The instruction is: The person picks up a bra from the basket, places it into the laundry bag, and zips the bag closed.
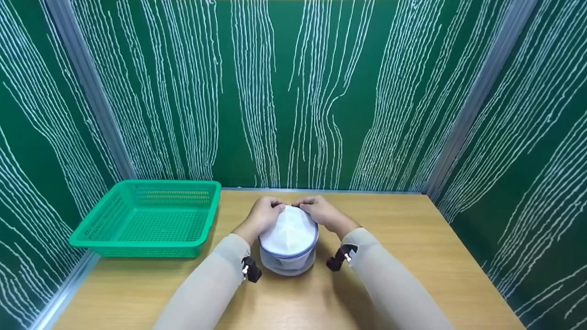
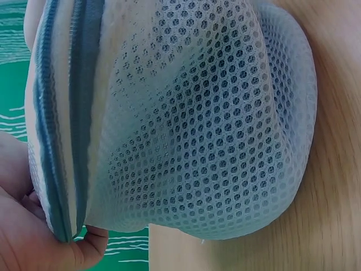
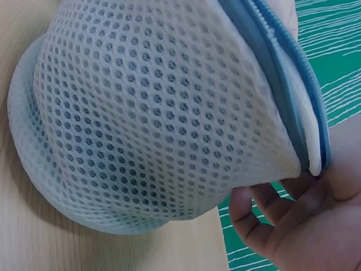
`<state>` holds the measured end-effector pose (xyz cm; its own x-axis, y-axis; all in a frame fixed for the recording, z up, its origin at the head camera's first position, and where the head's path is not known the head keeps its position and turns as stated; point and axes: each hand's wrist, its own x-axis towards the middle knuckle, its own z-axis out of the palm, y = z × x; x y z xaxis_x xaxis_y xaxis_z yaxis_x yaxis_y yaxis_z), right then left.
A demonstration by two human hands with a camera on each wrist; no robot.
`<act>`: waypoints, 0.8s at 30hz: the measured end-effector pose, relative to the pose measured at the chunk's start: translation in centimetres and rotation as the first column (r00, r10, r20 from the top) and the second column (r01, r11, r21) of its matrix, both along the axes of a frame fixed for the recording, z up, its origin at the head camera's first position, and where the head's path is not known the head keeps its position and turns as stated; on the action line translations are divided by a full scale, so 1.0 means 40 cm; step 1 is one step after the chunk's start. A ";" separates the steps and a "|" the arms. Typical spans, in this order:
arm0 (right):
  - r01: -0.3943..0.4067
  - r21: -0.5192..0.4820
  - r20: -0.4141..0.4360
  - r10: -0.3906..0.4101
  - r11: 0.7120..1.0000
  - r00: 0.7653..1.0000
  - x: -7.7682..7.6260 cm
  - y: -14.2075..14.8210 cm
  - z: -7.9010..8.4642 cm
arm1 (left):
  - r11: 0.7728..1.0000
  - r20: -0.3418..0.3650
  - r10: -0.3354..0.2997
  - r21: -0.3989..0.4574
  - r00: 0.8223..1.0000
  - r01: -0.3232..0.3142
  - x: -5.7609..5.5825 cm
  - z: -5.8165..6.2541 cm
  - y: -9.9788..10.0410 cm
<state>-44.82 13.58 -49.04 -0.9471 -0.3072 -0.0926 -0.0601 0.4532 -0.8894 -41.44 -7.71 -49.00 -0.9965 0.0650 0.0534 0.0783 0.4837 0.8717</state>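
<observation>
A round white mesh laundry bag [image 1: 289, 233] with a blue zipper [image 3: 282, 84] around its top stands on the table between my hands. At the bag's far side, my left hand [image 1: 266, 213] pinches the zipped rim, thumb on top. Opposite it, my right hand [image 1: 323, 213] grips the rim near the zipper's end, its fingers curled underneath. Both wrist views show the honeycomb mesh side wall [image 2: 208, 124] sagging somewhat, with the base touching the wood. The fingertips are partly hidden behind the rim, and I cannot see the zipper pull.
A green plastic basket [image 1: 213, 206] with slotted walls stands to the left on the wooden table [image 1: 390, 275]. Green panels [image 1: 284, 91] with white wavy lines rise behind the table and on both sides, joined by grey metal posts [image 1: 477, 91].
</observation>
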 end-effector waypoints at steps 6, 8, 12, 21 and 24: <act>-0.031 -0.010 0.014 0.031 0.999 0.999 -0.008 0.014 -0.010 | 1.000 -0.038 -0.004 -0.003 0.999 0.004 -0.010 -0.013 0.000; -0.035 0.002 0.009 0.035 0.999 0.999 -0.011 0.018 -0.014 | 1.000 -0.050 -0.006 -0.005 0.999 0.006 -0.012 -0.016 -0.001; 0.000 0.057 -0.025 0.002 0.998 1.000 -0.013 0.023 -0.019 | 1.000 -0.042 0.000 0.007 0.999 0.001 -0.010 -0.017 -0.001; 0.108 0.128 -0.154 -0.088 0.986 0.984 -0.004 0.014 -0.024 | 0.998 0.004 0.053 0.033 0.999 -0.053 -0.007 -0.018 -0.005; 0.120 0.129 -0.151 -0.100 0.984 0.983 -0.001 0.013 -0.022 | 0.998 0.002 0.062 0.031 0.998 -0.062 -0.007 -0.020 -0.005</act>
